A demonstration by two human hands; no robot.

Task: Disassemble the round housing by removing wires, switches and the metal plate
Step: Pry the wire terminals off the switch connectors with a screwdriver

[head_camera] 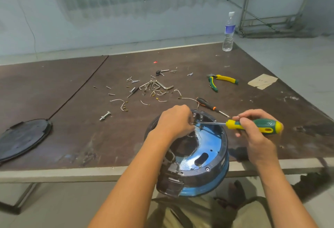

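The round black housing leans over the table's near edge, tilted toward me, with a shiny blue metal plate inside it. My left hand curls over the housing's far rim and pinches something small there; what it is I cannot tell. My right hand grips a green and yellow screwdriver, held level, its shaft reaching left to a spot just beside my left fingers. Thin wires show inside the housing below my left hand.
Loose screws, cut wires and hex keys lie scattered mid-table. Yellow-green pliers, a black-orange screwdriver, a bolt, a black round lid at left, a water bottle at the far right corner.
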